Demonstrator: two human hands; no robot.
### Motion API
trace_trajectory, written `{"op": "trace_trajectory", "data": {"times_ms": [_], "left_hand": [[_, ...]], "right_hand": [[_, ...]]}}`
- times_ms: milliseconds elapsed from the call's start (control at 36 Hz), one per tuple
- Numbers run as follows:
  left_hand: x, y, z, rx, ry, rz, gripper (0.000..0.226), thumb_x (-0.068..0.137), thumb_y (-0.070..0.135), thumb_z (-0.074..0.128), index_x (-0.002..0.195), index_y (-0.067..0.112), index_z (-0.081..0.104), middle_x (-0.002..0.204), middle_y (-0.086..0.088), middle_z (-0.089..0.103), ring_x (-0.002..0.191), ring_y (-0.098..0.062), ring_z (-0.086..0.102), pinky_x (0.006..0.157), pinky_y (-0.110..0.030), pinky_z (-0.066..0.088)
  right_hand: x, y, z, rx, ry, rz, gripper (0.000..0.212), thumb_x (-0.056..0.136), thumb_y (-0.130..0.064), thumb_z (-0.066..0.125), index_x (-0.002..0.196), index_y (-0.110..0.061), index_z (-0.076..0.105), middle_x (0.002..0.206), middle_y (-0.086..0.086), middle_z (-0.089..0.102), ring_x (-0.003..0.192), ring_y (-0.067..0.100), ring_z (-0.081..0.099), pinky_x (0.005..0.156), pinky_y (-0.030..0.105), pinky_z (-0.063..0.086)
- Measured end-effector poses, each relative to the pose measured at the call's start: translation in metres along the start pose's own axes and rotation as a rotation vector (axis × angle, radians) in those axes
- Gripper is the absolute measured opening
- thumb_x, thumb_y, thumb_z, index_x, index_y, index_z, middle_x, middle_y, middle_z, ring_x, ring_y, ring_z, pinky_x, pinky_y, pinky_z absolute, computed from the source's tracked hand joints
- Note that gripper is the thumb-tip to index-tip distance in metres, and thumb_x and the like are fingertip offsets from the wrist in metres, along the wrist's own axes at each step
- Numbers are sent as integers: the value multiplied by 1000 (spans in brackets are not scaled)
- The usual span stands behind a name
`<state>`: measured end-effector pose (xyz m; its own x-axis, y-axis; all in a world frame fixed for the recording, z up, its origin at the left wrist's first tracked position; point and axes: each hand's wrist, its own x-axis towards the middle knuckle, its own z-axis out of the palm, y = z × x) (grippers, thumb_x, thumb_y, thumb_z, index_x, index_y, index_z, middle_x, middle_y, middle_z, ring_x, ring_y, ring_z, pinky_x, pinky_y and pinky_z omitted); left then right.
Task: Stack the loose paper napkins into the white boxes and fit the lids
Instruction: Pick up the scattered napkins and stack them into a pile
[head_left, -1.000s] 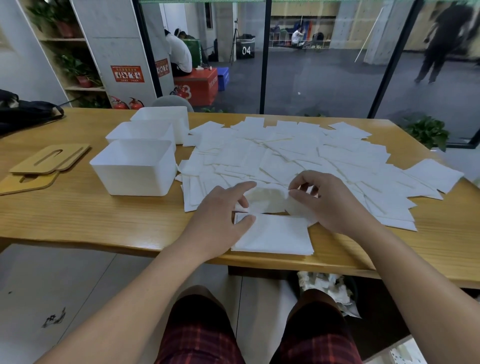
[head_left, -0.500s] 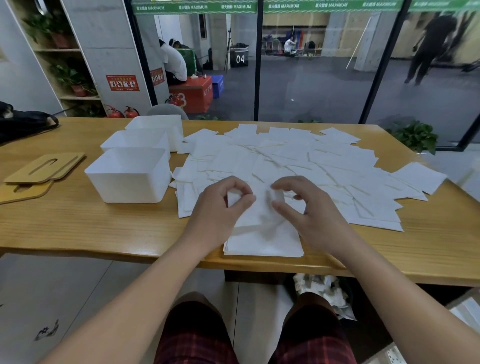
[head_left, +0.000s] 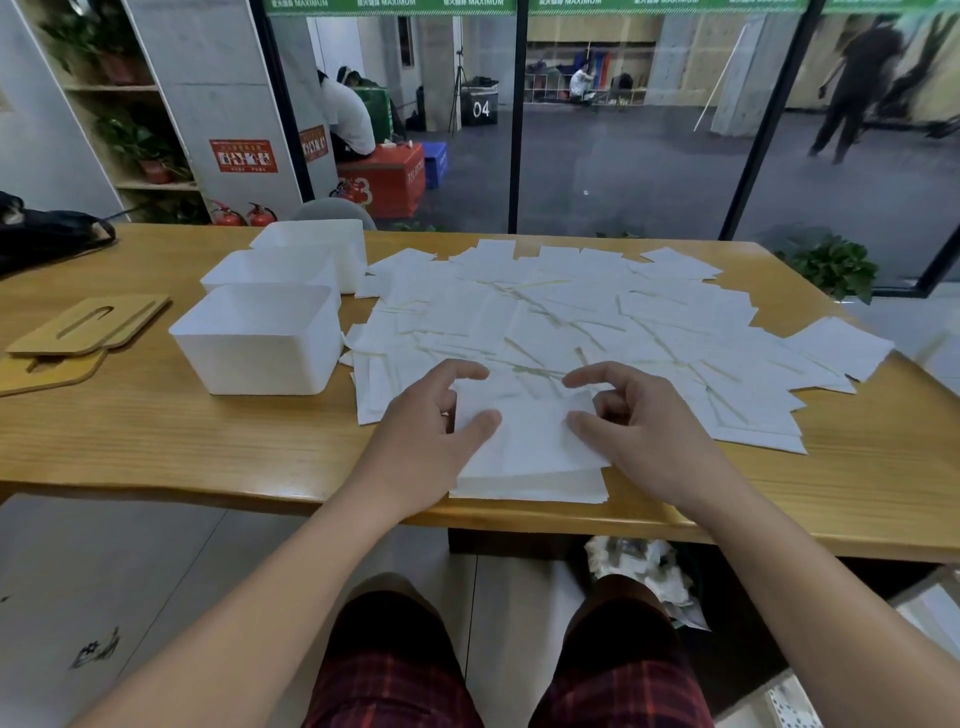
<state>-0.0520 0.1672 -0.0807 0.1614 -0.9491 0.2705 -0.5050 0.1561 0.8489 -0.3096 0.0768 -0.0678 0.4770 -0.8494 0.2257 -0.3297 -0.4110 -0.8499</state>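
Note:
Many loose white napkins (head_left: 571, 312) lie spread over the wooden table (head_left: 156, 441). A small neat stack of napkins (head_left: 530, 478) sits at the near edge. One napkin (head_left: 524, 415) lies on top of that stack; my left hand (head_left: 431, 431) pinches its left side and my right hand (head_left: 639, 426) pinches its right side, thumbs on top. Three open white boxes stand at the left: the nearest box (head_left: 260, 343), a middle box (head_left: 265, 267) and a far box (head_left: 317, 244). Wooden slotted lids (head_left: 88, 325) lie left of the boxes.
A black bag (head_left: 47, 239) rests on the table's far left corner. The table's near edge runs just below the stack. Crumpled paper in a bin (head_left: 644, 571) sits under the table. Glass wall and potted plant (head_left: 831, 265) stand behind.
Both hands drew one napkin out of the loose pile toward me and brought it down flat onto the small stack, each hand now at one side of it.

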Motion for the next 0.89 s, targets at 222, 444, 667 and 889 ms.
{"op": "trace_trajectory", "data": {"times_ms": [222,444,667,889], "left_hand": [[-7,-7,1,225,-38,-47,37,101,52,72,134,47,56,64,10,55,57,-6,54,57,-14,43],[-5,-9,-3,313,5,-30,41,91,71,74,125,50,65,105,19,57,91,3,57,72,-18,43],[-2,-12,2,293,-45,-15,24,99,60,72,118,46,73,113,24,63,106,7,58,84,-16,45],[-3,-15,1,311,-41,-10,22,98,60,72,114,45,76,110,21,66,101,-1,62,89,-26,53]], "right_hand": [[-12,7,5,-211,-50,20,40,90,-35,78,126,-47,63,70,-9,63,58,6,57,59,18,46],[-2,8,-1,-325,98,-14,22,90,-49,82,109,-41,73,88,-13,67,78,7,60,69,27,49],[30,8,8,-421,31,-93,8,94,-37,84,100,-33,80,94,-17,67,84,2,58,66,16,38],[54,6,17,-503,-123,-140,10,96,-21,82,89,-29,82,96,-16,69,87,3,63,77,25,48]]}}
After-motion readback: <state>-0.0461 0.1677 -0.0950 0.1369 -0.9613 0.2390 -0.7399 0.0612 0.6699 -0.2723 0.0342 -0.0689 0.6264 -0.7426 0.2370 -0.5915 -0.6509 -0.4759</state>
